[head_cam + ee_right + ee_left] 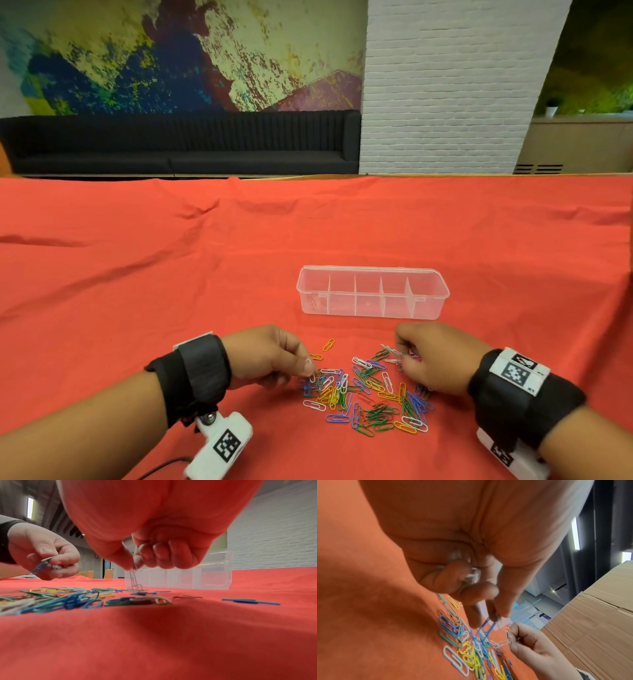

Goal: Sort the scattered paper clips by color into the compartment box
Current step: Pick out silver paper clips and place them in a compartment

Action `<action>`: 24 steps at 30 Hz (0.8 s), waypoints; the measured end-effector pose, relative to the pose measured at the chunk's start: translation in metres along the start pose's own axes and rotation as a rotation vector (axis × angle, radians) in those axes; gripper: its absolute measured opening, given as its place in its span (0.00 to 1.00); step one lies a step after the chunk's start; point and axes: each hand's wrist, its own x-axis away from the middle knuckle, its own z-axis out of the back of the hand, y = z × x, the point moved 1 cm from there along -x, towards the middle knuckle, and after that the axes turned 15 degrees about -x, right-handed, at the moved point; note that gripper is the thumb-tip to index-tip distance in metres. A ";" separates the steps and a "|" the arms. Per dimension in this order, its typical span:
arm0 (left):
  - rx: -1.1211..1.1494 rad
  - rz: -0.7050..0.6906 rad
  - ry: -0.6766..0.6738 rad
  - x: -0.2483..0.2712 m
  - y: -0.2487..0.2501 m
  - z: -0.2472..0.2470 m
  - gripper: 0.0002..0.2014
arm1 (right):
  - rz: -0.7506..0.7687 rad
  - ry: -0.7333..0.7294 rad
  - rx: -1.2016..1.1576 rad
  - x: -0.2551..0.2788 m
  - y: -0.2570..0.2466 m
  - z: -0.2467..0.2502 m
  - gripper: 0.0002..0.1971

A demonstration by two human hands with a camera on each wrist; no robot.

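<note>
Red cloth (pixel 137 274) covers the surface, and behind it stand a dark couch (pixel 178 144), a white brick wall (pixel 445 85) and a wall painted in many colours (pixel 171 51). No words or brand names can be read; the wrist bands (pixel 195 373) carry only black-and-white square codes.

The clear box (pixel 372 292) lies on the cloth with its long side running left to right, past the clips. It has a row of compartments, split by thin walls.

The clips (pixel 366 394) lie in a loose pile near the person, between the two hands. They are blue, green, yellow, white and orange, and they point every which way.

The left hand (pixel 270 356) is curled. It pinches a blue clip (pixel 488 625) that hangs down with its long side pointing at the pile, and it holds white clips too. The right hand (pixel 431 359) is curled as well and pinches white clips (pixel 394 354), which hang down in a short chain.
</note>
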 end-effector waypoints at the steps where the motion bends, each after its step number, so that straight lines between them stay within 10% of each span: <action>1: 0.003 -0.003 0.015 -0.001 0.001 0.000 0.11 | -0.009 -0.007 -0.010 0.000 -0.001 0.001 0.06; 24: -0.098 -0.003 0.114 -0.010 0.008 -0.001 0.10 | 0.041 0.074 0.010 -0.004 0.006 -0.002 0.04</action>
